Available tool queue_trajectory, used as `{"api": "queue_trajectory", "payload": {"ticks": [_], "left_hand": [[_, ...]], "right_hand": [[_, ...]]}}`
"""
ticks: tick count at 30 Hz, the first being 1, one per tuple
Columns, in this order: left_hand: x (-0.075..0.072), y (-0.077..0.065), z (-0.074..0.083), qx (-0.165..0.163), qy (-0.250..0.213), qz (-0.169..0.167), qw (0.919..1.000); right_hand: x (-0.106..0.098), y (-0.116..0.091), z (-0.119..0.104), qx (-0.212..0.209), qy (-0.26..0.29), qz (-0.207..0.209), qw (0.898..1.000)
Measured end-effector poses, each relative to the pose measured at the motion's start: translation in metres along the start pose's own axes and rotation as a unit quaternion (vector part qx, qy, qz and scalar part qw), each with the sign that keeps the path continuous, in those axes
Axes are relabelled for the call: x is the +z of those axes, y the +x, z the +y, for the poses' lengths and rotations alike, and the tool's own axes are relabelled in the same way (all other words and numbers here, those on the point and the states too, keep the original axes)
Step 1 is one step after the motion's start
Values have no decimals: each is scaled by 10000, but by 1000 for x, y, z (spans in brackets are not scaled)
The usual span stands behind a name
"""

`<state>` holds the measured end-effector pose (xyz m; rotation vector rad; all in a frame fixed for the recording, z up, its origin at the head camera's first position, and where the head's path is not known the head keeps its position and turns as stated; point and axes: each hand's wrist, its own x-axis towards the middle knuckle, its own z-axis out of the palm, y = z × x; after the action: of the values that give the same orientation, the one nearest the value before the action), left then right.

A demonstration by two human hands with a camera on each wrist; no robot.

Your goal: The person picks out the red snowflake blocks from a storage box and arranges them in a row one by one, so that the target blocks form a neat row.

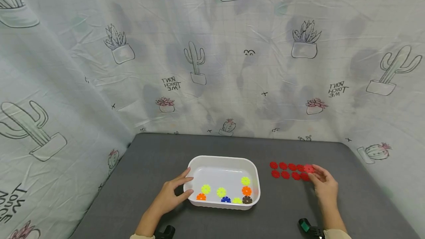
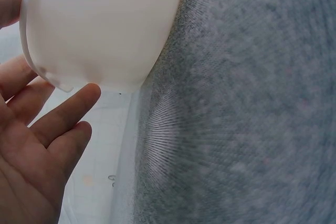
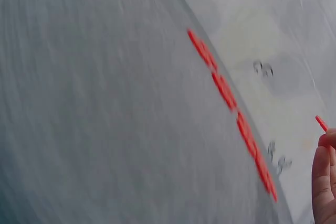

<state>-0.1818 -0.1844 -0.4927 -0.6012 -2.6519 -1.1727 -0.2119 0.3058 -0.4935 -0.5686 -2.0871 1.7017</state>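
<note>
A white plastic tray (image 1: 225, 206) holds several notched, flower-shaped plastic discs: yellow-green (image 1: 245, 181), orange (image 1: 246, 191), blue (image 1: 225, 199) and dark brown (image 1: 247, 200). At its left end, my left hand (image 1: 170, 196) touches the rim with spread, fairly straight fingers; the left wrist view shows fingertips (image 2: 92, 92) against the outer wall. To the right of the tray, my right hand (image 1: 324, 186) pinches a red notched disc (image 3: 321, 124) between thumb and fingertips, raised off the table. Below and beside it, several red discs (image 1: 285, 175) lie in two rows.
The grey table (image 1: 159, 150) backs onto a hanging cloth (image 1: 232, 73) printed with cacti. Another cloth side hangs at the left. A dark strap device (image 1: 311, 228) sits on the right wrist and another (image 1: 166, 232) on the left.
</note>
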Motion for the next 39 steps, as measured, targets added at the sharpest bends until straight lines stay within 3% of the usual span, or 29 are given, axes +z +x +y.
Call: {"api": "queue_trajectory", "payload": {"ticks": [6, 16, 24, 30, 35, 39], "left_hand": [[-1, 0, 0, -53, 3, -19, 10000], [-1, 1, 0, -276, -86, -129, 9995], [-1, 1, 2, -392, -68, -163, 9991], [-1, 1, 4, -406, -105, -155, 9990], [-1, 1, 5, -367, -136, -112, 9992], [0, 2, 5, -331, -109, -92, 9994]], "right_hand": [[-11, 9, 17, 175, 65, 321, 9993], [-15, 13, 35, -101, -1000, 368, 9943], [-16, 15, 34, -311, -2146, 414, 9753], [-15, 15, 34, -398, -2615, 362, 9637], [-14, 17, 35, -605, -2776, 379, 9581], [-15, 16, 32, -434, -2620, 455, 9630]]}}
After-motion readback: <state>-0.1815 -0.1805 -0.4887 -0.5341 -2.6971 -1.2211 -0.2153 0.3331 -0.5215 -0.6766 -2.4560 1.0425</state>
